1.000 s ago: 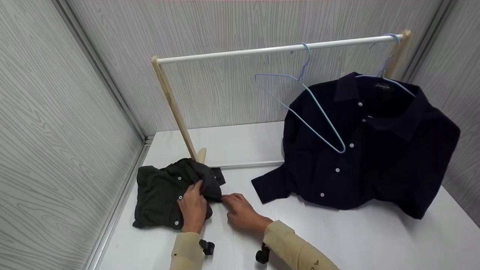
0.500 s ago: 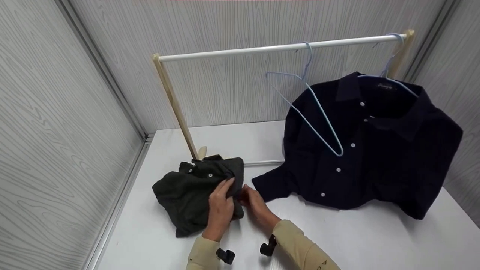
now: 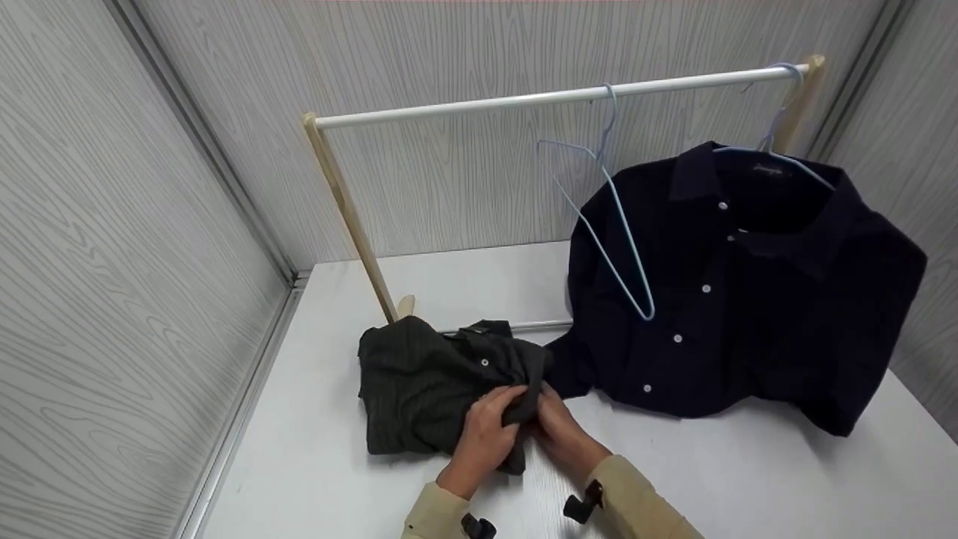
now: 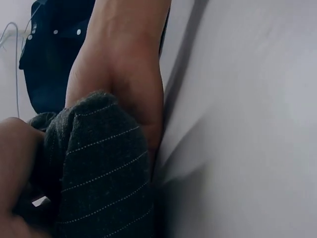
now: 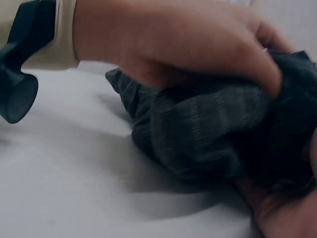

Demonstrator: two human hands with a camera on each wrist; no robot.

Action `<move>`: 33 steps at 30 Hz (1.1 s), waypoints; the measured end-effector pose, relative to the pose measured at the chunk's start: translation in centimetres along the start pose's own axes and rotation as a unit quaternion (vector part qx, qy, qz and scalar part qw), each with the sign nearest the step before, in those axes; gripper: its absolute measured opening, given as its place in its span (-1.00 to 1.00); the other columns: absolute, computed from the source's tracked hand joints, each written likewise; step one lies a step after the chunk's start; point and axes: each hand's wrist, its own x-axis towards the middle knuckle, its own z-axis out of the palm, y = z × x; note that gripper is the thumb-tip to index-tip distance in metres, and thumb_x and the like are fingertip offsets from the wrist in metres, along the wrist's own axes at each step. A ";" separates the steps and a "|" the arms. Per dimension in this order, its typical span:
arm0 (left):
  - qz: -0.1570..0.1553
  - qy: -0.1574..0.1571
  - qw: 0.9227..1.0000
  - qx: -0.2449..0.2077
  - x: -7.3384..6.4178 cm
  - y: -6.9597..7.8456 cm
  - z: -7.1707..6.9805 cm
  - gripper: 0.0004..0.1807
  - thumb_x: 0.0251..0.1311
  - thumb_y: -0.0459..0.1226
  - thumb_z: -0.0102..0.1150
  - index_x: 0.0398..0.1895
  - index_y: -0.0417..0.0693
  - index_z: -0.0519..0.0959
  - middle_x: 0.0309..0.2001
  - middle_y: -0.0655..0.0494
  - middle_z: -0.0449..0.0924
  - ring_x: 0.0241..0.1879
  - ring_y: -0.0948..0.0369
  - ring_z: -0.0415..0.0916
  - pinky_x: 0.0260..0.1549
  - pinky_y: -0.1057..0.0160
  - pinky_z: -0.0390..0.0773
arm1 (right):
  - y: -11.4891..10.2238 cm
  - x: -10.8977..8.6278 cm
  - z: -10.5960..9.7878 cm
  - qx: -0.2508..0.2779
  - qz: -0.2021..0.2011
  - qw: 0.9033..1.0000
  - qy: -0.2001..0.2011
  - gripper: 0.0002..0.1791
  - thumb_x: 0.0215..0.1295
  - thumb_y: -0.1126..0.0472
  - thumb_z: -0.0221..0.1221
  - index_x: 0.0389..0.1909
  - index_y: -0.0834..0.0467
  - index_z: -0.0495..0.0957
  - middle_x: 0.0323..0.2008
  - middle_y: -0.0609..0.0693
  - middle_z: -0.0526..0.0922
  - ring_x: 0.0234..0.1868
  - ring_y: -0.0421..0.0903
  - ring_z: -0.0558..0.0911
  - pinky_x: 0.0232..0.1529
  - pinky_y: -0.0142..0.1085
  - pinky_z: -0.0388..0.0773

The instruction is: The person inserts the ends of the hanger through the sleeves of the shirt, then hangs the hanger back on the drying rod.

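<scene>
A dark grey-green shirt [image 3: 419,382] with white buttons lies bunched on the white table, and the wrist views show thin pale stripes on its cloth. My left hand [image 3: 488,433] grips the folded edge of this shirt near its right end. At the same edge, my right hand [image 3: 565,434] holds the cloth from the right side, its fingertips partly hidden by the fold. In the left wrist view the raised striped fold [image 4: 104,168] stands in front of the right hand [image 4: 121,69]. In the right wrist view the left thumb presses over the bunched cloth [image 5: 208,129].
A rack with a white rail [image 3: 464,107] stands behind. From it hang a bare light-blue hanger [image 3: 625,224] and, to the right, a navy shirt [image 3: 786,329] on another hanger. The navy sleeve reaches close to the grey-green shirt. A panelled wall [image 3: 150,262] borders the left.
Both hands have moved right, taking the grey-green shirt along the table toward the navy sleeve. The shirt has turned and bunched differently. The bare hanger has swung slightly.
</scene>
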 end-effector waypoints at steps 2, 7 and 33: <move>0.006 -0.020 1.000 -0.007 -0.2 0.3 0.6 -0.42 0.01 -0.54 0.30 0.17 -0.06 0.59 0.08 0.03 0.64 0.10 0.08 0.60 0.09 0.07 0.57 | -0.7 -0.6 -1.0 -0.023 0.001 1.000 0.009 -0.43 0.53 0.18 -0.11 0.47 0.27 0.12 0.32 0.17 0.42 0.24 -0.13 0.49 0.33 -0.24 0.37; 0.005 -0.074 0.997 0.001 -0.5 0.9 1.3 -0.35 0.00 -0.45 0.42 0.25 -0.05 0.51 0.12 0.05 0.60 0.15 0.12 0.57 0.13 -0.06 0.53 | -3.4 -1.6 -2.9 -0.154 -0.007 0.988 0.032 -0.42 0.51 0.26 -0.13 0.47 0.38 0.10 0.40 0.35 0.28 0.36 0.12 0.37 0.30 -0.15 0.41; 0.033 -0.081 0.995 0.045 3.9 1.4 -2.4 -0.85 0.34 -0.08 0.20 -0.26 0.07 0.63 -0.33 0.23 0.63 -0.38 0.32 0.57 -0.39 0.36 0.55 | -8.7 0.8 -1.3 -0.676 -0.348 0.641 -0.104 -0.38 0.37 0.36 0.15 0.44 0.22 0.26 0.34 0.27 0.38 0.23 0.20 0.52 0.14 -0.01 0.55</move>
